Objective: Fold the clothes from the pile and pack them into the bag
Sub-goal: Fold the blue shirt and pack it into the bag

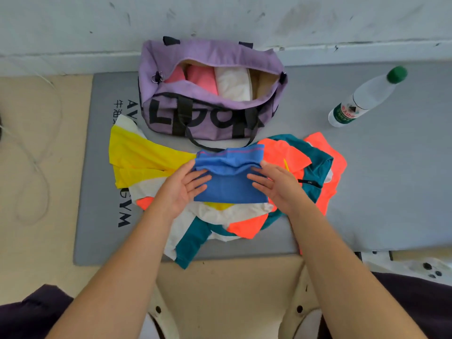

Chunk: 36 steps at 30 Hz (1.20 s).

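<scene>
Blue garment (pixel 228 184): folded to a small rectangle, a pink stripe along its far hem; lies on top of the clothes pile (pixel 220 192) at the middle of the grey mat (pixel 367 192).

Left hand (pixel 186 185): palm turned inward, fingers straight and spread, fingertips resting on the garment's left edge; thumb at the upper fold. Released, not clenched. Forearm bare, reaching in from the near edge.

Right hand (pixel 274 183): mirrors the left, fingers straight, tips pressing the garment's right edge; released, grasping nothing. Forearm bare.

Clothes pile: yellow, white, teal and neon-orange pieces, unfolded, spread across the near half of the mat; a teal sleeve overhangs the near edge. A short black zip shows on the teal piece just beside the right hand.

Bag (pixel 210 94): purple duffel, black straps, at the far edge of the mat against the wall; zip open, pink and white folded items inside. Large black lettering on its front, partly hidden by the straps; not fully readable.

Mat: black print near its left edge, seen upside down; "GYM" readable, plus Chinese characters too small to tell.

Water bottle (pixel 364 99): clear, green cap, green-and-red label, writing unreadable; stands near the mat's far right, well apart from the pile.
</scene>
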### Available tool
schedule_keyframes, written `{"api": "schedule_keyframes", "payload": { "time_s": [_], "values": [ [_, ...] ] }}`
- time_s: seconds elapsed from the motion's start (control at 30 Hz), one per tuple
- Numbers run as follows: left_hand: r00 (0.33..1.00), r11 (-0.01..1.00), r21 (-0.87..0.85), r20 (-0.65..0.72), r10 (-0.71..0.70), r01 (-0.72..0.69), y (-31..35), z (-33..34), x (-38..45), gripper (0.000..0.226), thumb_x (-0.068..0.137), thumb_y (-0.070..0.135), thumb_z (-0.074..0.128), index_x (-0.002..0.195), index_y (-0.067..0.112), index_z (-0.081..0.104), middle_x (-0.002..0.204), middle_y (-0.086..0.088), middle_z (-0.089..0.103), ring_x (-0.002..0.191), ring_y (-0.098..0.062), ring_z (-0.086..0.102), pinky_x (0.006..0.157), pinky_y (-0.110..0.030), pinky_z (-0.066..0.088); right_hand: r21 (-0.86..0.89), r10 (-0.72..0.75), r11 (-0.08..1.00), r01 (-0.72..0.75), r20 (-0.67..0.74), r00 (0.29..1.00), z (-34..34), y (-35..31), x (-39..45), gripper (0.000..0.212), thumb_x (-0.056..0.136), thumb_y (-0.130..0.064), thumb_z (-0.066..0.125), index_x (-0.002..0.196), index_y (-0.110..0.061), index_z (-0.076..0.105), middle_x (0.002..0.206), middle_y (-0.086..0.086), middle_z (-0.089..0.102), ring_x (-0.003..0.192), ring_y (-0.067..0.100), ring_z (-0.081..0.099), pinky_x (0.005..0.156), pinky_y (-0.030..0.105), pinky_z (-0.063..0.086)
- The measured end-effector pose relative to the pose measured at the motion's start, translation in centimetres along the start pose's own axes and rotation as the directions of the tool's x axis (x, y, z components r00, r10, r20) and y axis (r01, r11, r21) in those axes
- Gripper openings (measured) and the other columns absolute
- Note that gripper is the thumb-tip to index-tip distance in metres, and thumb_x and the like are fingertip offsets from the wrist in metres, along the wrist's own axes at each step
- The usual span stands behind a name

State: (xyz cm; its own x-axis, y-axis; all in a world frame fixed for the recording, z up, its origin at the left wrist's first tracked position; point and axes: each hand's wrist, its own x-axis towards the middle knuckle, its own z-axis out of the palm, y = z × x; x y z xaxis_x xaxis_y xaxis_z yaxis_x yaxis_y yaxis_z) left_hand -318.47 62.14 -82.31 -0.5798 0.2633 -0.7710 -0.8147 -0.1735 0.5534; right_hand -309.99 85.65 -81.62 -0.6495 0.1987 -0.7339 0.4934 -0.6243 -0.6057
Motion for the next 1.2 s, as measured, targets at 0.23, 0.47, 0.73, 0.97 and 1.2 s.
{"api": "schedule_keyframes", "payload": {
  "time_s": [0.23, 0.47, 0.73, 0.97, 1.2],
  "values": [
    [0.999, 0.981, 0.19, 0.04, 0.036, -0.043, 3.1, 1.3, 4.2, 0.023, 0.096, 0.029, 0.059, 0.117, 0.021, 0.059, 0.126, -0.002, 0.067, 0.102, -0.017, 0.071, 0.075, -0.029, 0.057, -0.151, -0.016, 0.988, 0.018, 0.015, 1.0, 1.8, -3.3, 3.7, 0.01, 0.095, -0.01, 0.059, 0.1, -0.018, 0.056, 0.113, 0.002, 0.07, 0.089, 0.018, 0.073, 0.065, 0.024, 0.056],
    [0.934, 0.927, 0.323, -0.232, 0.273, -0.191, 2.8, 0.6, 5.3, 0.032, 0.086, 0.021, 0.069, 0.118, 0.026, 0.062, 0.104, -0.002, 0.068, 0.09, -0.018, 0.069, 0.065, -0.029, 0.053, -0.552, -0.23, 0.832, 0.058, -0.248, 0.941, 1.1, -2.2, 4.9, 0.028, 0.09, -0.009, 0.061, 0.116, -0.014, 0.052, 0.089, 0.007, 0.065, 0.06, 0.018, 0.063, 0.05, 0.027, 0.048],
    [0.936, 0.733, 0.674, -0.193, 0.294, -0.091, -1.8, -2.3, 3.4, 0.017, 0.079, 0.037, 0.078, 0.087, 0.031, 0.065, 0.09, 0.014, 0.068, 0.081, 0.001, 0.063, 0.06, -0.012, 0.044, -0.829, -0.431, 0.559, 0.016, -0.274, 0.86, -0.2, 2.6, 3.7, 0.024, 0.086, -0.032, 0.069, 0.074, -0.017, 0.055, 0.066, -0.012, 0.054, 0.058, 0.002, 0.047, 0.048, 0.013, 0.035],
    [0.944, 0.667, 0.737, -0.131, 0.302, -0.111, -2.3, -2.1, 3.9, 0.022, 0.077, 0.03, 0.081, 0.091, 0.026, 0.064, 0.092, 0.011, 0.066, 0.087, -0.009, 0.063, 0.066, -0.02, 0.046, -0.82, -0.435, 0.572, 0.007, -0.296, 0.851, -1.2, 2.9, 3.2, 0.024, 0.088, -0.026, 0.067, 0.074, -0.014, 0.052, 0.064, -0.008, 0.052, 0.062, 0.012, 0.047, 0.053, 0.021, 0.033],
    [0.915, 0.749, 0.663, -0.307, 0.262, 0.008, -2.6, 0.3, 4.6, 0.05, 0.08, 0.043, 0.077, 0.115, 0.014, 0.057, 0.105, 0.004, 0.058, 0.09, -0.015, 0.057, 0.069, -0.024, 0.045, -0.813, -0.275, 0.579, -0.059, -0.263, 0.925, 0.1, 2.5, 3.4, 0.025, 0.087, -0.03, 0.07, 0.08, -0.012, 0.053, 0.067, -0.004, 0.051, 0.059, 0.012, 0.048, 0.048, 0.022, 0.034]
  ]
}}
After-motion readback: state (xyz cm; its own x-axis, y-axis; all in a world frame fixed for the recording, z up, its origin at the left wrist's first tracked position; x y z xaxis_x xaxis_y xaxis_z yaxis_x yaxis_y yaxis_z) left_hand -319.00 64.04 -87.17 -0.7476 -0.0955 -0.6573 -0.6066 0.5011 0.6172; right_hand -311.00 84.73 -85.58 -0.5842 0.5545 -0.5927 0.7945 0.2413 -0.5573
